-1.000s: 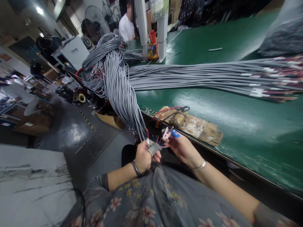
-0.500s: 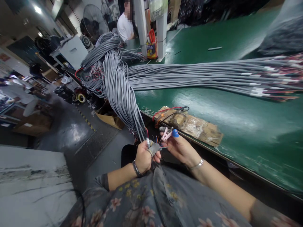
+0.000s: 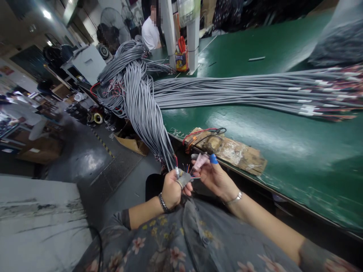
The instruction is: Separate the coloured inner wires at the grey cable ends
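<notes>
Lettering on yellow box [image 3: 182,61] unreadable | left hand [image 3: 171,190] grips grey cable [image 3: 170,160], coloured wires [image 3: 189,169] fanned | right hand [image 3: 215,177] pinches pink piece [image 3: 200,161]

- You're on a factory floor here, in a cable-assembly workshop, and it shows all around.
- A long green workbench [image 3: 283,151] runs ahead of you, with grey cables [image 3: 227,88] laid across it by the dozen in one thick bundle, their coloured ends stripped at the far right.
- More of them spill over the bench edge in a heavy hank [image 3: 144,109].
- A worn wooden board [image 3: 241,153] sits on the near edge, with red and black leads on it.
- Below is a bare concrete floor [image 3: 85,158] with a yellow-and-black hazard stripe [image 3: 103,143], an open cardboard box [image 3: 132,143] and rolls of tape [image 3: 98,118].
- At the back stand a pedestal fan [image 3: 112,19] and a white machine cabinet [image 3: 87,62], and a co-worker in a white shirt [image 3: 150,34] is at the same bench.
</notes>
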A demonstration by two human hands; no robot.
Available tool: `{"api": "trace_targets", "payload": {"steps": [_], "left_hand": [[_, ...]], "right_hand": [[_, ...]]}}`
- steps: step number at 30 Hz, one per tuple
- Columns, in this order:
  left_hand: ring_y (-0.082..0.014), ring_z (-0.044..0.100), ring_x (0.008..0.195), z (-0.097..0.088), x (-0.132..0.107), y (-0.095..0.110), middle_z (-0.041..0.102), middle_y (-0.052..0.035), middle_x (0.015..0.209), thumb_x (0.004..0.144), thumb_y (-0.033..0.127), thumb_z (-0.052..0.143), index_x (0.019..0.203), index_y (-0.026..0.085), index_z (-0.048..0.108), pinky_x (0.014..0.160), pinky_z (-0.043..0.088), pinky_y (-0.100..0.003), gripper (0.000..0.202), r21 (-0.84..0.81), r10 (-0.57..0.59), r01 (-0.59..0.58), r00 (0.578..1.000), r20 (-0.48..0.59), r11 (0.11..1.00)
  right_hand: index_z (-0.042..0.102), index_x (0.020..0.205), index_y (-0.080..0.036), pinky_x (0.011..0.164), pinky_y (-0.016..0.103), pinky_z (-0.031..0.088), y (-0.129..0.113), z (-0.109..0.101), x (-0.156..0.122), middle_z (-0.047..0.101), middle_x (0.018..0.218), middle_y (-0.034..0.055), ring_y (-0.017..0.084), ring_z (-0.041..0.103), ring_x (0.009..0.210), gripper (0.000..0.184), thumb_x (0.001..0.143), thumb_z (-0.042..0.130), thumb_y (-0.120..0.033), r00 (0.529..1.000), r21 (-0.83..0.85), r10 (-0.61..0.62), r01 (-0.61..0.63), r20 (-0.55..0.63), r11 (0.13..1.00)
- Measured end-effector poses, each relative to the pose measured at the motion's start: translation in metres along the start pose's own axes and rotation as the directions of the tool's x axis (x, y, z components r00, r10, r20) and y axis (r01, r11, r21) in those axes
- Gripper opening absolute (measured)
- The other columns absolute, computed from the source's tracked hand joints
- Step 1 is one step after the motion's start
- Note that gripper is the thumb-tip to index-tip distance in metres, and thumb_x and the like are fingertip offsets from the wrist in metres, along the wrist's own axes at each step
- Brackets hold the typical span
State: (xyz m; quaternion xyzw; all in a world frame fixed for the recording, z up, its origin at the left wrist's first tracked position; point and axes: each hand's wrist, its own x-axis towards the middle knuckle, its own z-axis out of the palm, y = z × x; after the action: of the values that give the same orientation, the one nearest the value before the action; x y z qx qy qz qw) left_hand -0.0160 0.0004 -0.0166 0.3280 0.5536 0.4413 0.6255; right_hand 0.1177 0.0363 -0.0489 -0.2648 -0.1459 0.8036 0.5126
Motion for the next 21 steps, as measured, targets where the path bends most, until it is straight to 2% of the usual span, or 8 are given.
{"api": "trace_targets", "payload": {"steps": [3,7,13,15,18,19,21], "left_hand": [[-0.0071,0.045,0.029,-0.003,-0.003,0.001,0.056,0.0026,0.041,0.051,0.055,0.075,0.060,0.018,0.049,0.030,0.030,-0.017,0.047,-0.022,0.029,-0.030,0.999,-0.021,0.999],[-0.0064,0.045,0.029,-0.003,-0.002,0.003,0.056,0.0032,0.042,0.055,0.055,0.074,0.059,0.018,0.048,0.030,0.028,-0.016,0.045,-0.037,0.081,-0.083,0.995,-0.054,0.996],[-0.0062,0.045,0.029,0.002,0.003,0.006,0.056,0.0031,0.043,0.057,0.054,0.073,0.060,0.018,0.048,0.032,0.025,-0.016,0.044,-0.034,0.097,-0.099,0.993,-0.060,0.994],[-0.0063,0.045,0.029,0.004,0.003,0.006,0.056,0.0030,0.043,0.057,0.054,0.073,0.060,0.018,0.048,0.032,0.025,-0.016,0.044,-0.032,0.089,-0.092,0.994,-0.062,0.995],[-0.0065,0.045,0.030,0.005,0.004,0.007,0.056,0.0026,0.043,0.057,0.054,0.073,0.060,0.018,0.048,0.032,0.024,-0.016,0.044,-0.026,0.082,-0.084,0.995,-0.057,0.996],[-0.0065,0.045,0.030,0.005,0.004,0.007,0.056,0.0025,0.043,0.056,0.053,0.073,0.060,0.018,0.048,0.032,0.024,-0.016,0.044,-0.022,0.079,-0.081,0.995,-0.055,0.997],[-0.0065,0.045,0.030,0.005,0.005,0.007,0.056,0.0029,0.043,0.055,0.053,0.073,0.061,0.018,0.048,0.032,0.024,-0.017,0.044,-0.012,0.070,-0.070,0.996,-0.055,0.997]], "right_hand": [[0.072,0.076,-0.024,0.058,0.026,0.048,-0.003,0.000,-0.002,0.072,0.079,0.0017,0.014,0.059,0.064,0.041,0.060,0.074,-0.062,1.000,-0.037,0.002,-0.003,-0.015,0.999],[0.072,0.083,-0.025,0.056,0.026,0.048,-0.005,-0.002,-0.002,0.068,0.074,0.0004,0.014,0.057,0.063,0.035,0.062,0.078,-0.052,0.995,-0.149,-0.089,0.080,-0.055,0.986],[0.069,0.075,-0.024,0.057,0.028,0.046,-0.003,-0.004,-0.003,0.062,0.066,-0.0003,0.015,0.052,0.061,0.036,0.068,0.071,-0.059,0.983,-0.270,-0.182,0.165,-0.038,0.949],[0.068,0.072,-0.024,0.059,0.029,0.045,-0.001,-0.006,-0.004,0.060,0.064,-0.0002,0.015,0.051,0.060,0.039,0.070,0.066,-0.063,0.956,-0.382,-0.288,0.245,-0.058,0.891],[0.067,0.065,-0.023,0.062,0.030,0.043,0.002,-0.010,-0.004,0.059,0.062,0.0005,0.016,0.050,0.062,0.044,0.074,0.059,-0.066,0.897,-0.568,-0.439,0.335,-0.051,0.751],[0.068,0.066,-0.023,0.062,0.030,0.043,0.003,-0.010,-0.003,0.059,0.062,0.0007,0.016,0.050,0.062,0.045,0.074,0.058,-0.067,0.900,-0.576,-0.433,0.334,-0.040,0.746],[0.069,0.072,-0.023,0.060,0.030,0.043,0.003,-0.010,0.000,0.061,0.064,0.0012,0.017,0.052,0.061,0.048,0.070,0.059,-0.070,0.941,-0.490,-0.337,0.283,-0.023,0.825]]}}
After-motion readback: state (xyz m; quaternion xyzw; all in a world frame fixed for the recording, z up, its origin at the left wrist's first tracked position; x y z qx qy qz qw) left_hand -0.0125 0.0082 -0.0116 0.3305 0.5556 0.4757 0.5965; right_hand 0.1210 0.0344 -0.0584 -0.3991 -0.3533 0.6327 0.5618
